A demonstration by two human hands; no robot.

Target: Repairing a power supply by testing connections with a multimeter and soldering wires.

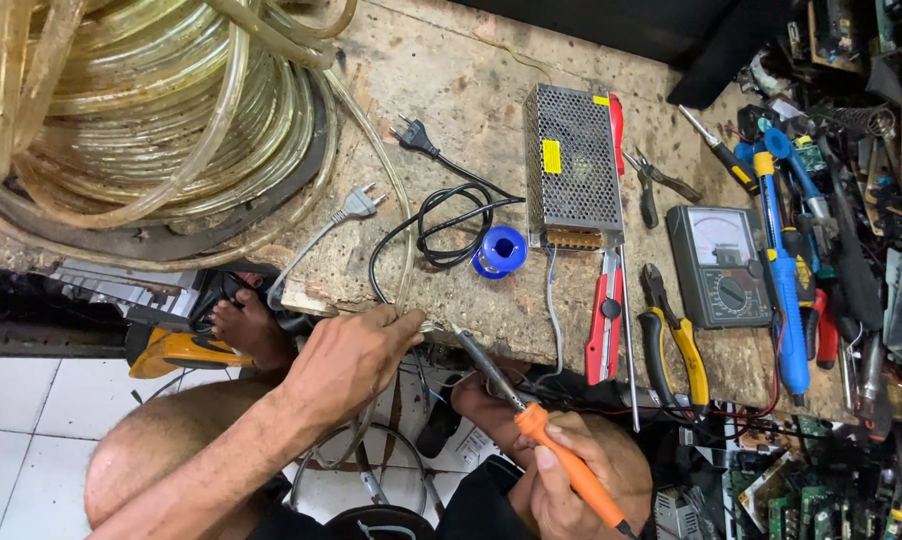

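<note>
Left hand (356, 352) at the counter (451, 90) edge, grip pinched tight on the end of the clear tube light strip (403, 215). Right hand (576, 475) wraps a closed grip around the orange-handled soldering iron (516, 400), tip angled up to that pinched end, just at the left fingers. Solder spool (500, 250), blue, sits near above on the counter, beside the metal mesh power supply (573, 165). Red utility knife (605, 315) and yellow-handled pliers (674, 335) lie to the right, by the analog multimeter (721, 265).
</note>
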